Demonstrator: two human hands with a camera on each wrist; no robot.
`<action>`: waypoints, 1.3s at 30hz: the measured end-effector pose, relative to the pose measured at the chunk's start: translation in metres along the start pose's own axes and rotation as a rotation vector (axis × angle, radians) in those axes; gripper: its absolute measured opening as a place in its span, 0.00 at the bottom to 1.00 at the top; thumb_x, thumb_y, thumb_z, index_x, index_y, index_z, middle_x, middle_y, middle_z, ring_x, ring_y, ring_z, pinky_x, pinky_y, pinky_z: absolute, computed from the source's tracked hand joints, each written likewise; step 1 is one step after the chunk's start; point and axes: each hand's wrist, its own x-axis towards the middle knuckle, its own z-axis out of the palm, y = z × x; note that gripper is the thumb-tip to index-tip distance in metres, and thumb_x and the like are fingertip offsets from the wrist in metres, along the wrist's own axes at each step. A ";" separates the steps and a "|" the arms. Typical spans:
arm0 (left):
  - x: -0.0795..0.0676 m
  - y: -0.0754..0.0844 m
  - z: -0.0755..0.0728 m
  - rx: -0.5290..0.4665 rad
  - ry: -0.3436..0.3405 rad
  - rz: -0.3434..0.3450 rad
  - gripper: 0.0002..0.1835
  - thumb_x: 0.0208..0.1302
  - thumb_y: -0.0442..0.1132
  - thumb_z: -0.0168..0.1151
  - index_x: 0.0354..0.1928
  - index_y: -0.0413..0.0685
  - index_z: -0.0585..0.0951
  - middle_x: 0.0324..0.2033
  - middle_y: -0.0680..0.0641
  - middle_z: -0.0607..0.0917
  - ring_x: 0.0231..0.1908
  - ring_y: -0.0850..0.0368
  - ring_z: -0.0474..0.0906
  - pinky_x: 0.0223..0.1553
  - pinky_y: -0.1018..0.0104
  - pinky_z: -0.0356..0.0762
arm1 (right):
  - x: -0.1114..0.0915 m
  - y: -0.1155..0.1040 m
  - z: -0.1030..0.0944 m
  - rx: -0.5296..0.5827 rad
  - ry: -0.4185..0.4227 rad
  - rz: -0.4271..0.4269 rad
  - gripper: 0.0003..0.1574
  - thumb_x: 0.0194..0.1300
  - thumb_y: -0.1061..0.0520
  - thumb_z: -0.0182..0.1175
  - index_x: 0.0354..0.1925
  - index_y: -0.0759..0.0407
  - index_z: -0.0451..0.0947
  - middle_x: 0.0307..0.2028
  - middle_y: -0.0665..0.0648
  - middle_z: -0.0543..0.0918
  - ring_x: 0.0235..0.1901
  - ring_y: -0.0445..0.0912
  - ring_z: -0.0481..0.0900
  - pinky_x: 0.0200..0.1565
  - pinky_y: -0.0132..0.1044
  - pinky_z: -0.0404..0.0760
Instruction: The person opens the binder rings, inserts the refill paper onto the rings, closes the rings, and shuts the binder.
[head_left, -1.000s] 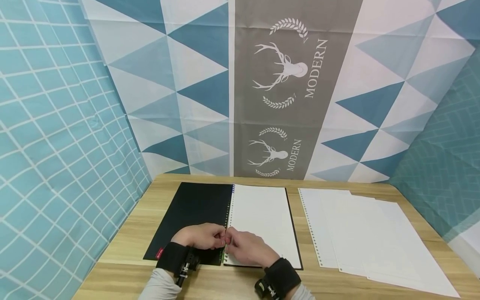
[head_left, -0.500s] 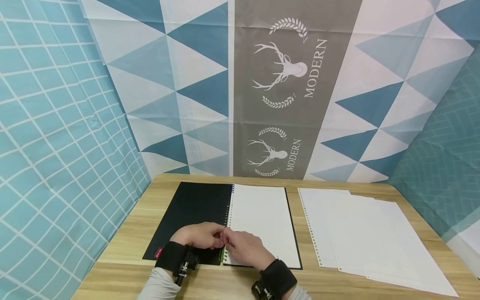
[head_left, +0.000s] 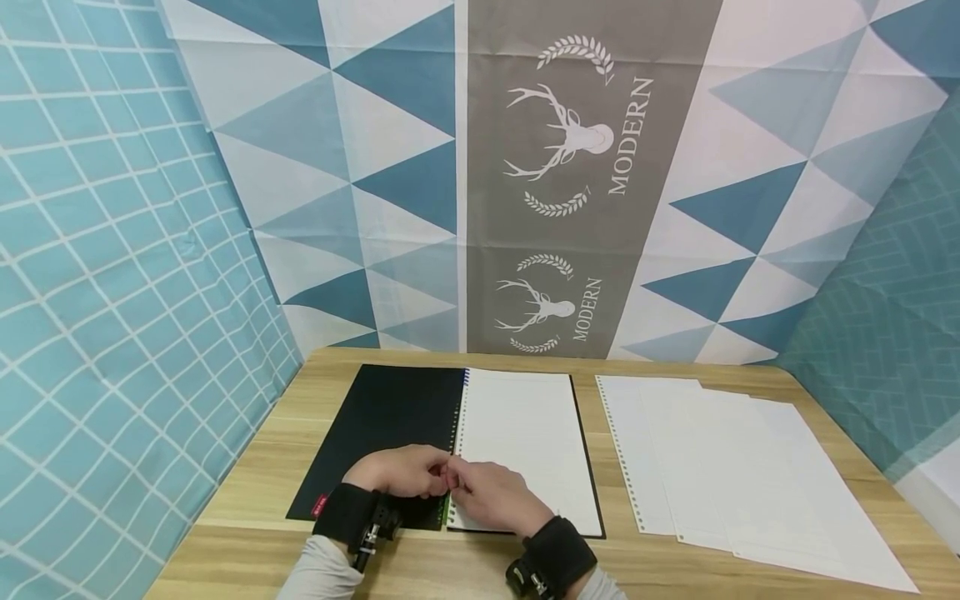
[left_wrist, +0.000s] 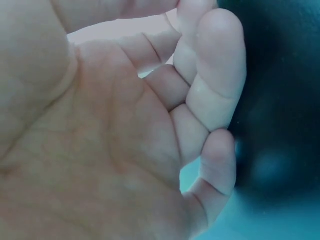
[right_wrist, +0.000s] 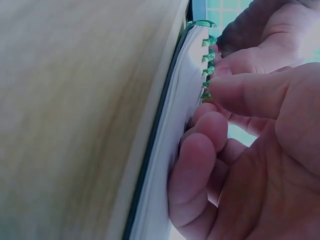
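A loose-leaf notebook lies open on the table, its black cover [head_left: 397, 408] on the left and white ruled pages [head_left: 521, 425] on the right. Along its spine runs a strip of binder rings, blue at the far end and green [right_wrist: 208, 57] at the near end. My left hand [head_left: 405, 471] and right hand [head_left: 491, 493] meet over the lower spine, thumbs and forefingers pinching the rings from either side. In the right wrist view the right thumb is right at the green rings, with the other fingers curled against the pages. The left fingertips rest close by the black cover.
Several loose punched sheets [head_left: 750, 475] lie overlapping on the right of the wooden table [head_left: 390, 575]. A small red label [head_left: 319, 505] marks the cover's near left corner. Patterned cloth [head_left: 405, 167] hangs behind the table, with blue grid cloth [head_left: 112, 292] at the left.
My right hand has shifted slightly left, its fingertips now closer against the left hand's at the spine. The left hand, the notebook and the loose sheets hold their places.
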 end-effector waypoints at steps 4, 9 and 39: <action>-0.001 0.000 -0.001 0.011 0.011 -0.004 0.06 0.66 0.29 0.58 0.33 0.47 0.80 0.23 0.54 0.74 0.25 0.59 0.70 0.28 0.68 0.65 | 0.002 0.003 0.002 -0.004 -0.002 0.002 0.05 0.72 0.56 0.59 0.39 0.44 0.74 0.27 0.42 0.73 0.25 0.37 0.69 0.25 0.31 0.65; -0.003 -0.001 -0.001 0.024 0.036 -0.006 0.09 0.63 0.28 0.59 0.26 0.47 0.77 0.19 0.54 0.72 0.21 0.59 0.67 0.25 0.68 0.62 | 0.001 0.002 0.002 -0.014 0.007 0.015 0.06 0.70 0.57 0.59 0.36 0.45 0.74 0.24 0.41 0.71 0.24 0.37 0.68 0.24 0.31 0.64; -0.004 0.000 -0.003 0.012 0.049 -0.030 0.09 0.58 0.26 0.59 0.25 0.46 0.77 0.20 0.54 0.73 0.22 0.59 0.68 0.25 0.68 0.62 | -0.001 -0.002 0.000 0.023 0.059 0.030 0.10 0.66 0.59 0.63 0.33 0.45 0.72 0.23 0.41 0.71 0.23 0.36 0.68 0.24 0.31 0.63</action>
